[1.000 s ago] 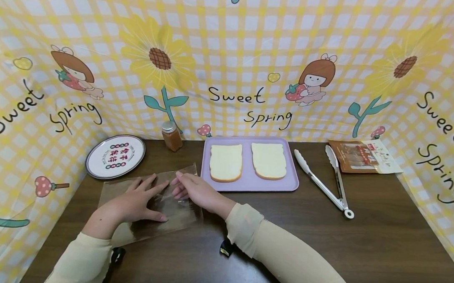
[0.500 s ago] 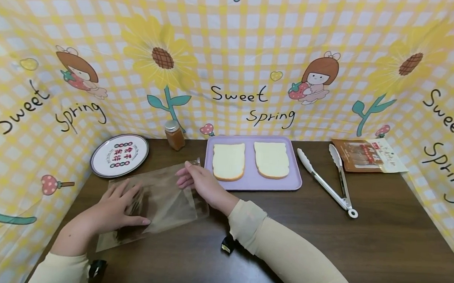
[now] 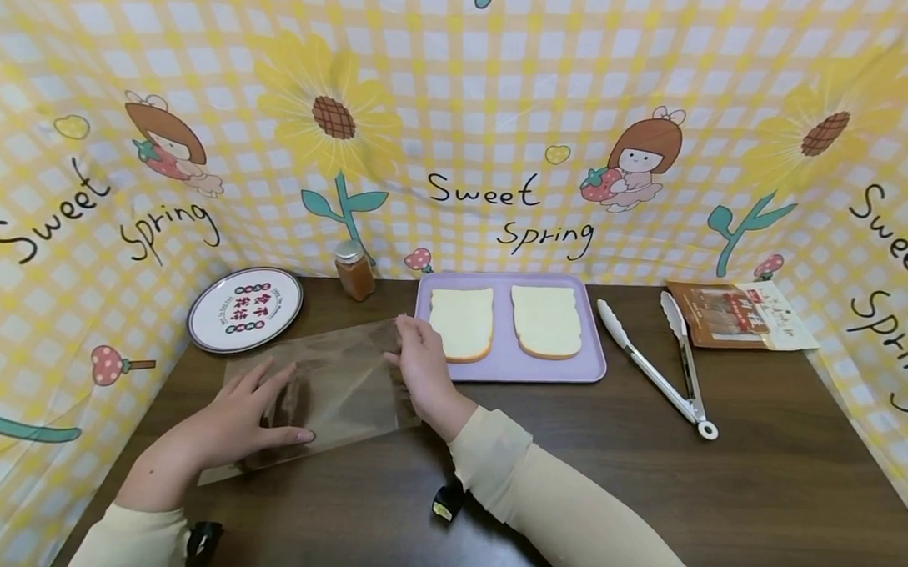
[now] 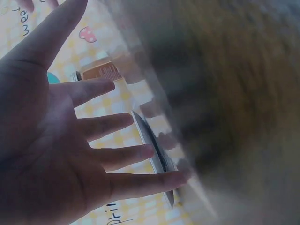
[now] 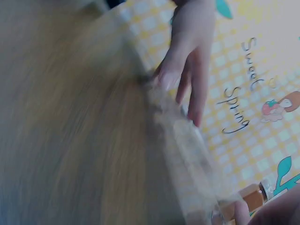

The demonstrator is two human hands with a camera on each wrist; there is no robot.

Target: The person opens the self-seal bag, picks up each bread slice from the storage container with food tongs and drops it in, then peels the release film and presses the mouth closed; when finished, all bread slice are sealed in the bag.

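Observation:
A clear plastic bag [image 3: 341,400], flat and shiny, spans the space between both hands in the head view. The left hand [image 3: 239,418] spreads its fingers over the bag's left part, its thumb toward the near edge. In the left wrist view the left hand [image 4: 61,136] has straight, splayed fingers, palm toward the camera. At the bag's right edge, near its far corner, is the right hand [image 3: 424,366], touching the film. Whether those fingers pinch the film cannot be told. The right wrist view shows the bag [image 5: 187,154] blurred, with the left hand [image 5: 187,61] beyond it.
A lilac tray [image 3: 499,370] bears two bread slices [image 3: 462,324]. Behind the bag are a round plate [image 3: 212,321] and a spice jar [image 3: 355,272]. Opened tongs [image 3: 653,374] and a brown food packet [image 3: 726,316] lie on the right. A patterned cloth [image 3: 490,118] hangs behind.
The left hand moved left and nearer over the bag, then shifted slightly back right. The right hand slid to the bag's right edge and turned more upright.

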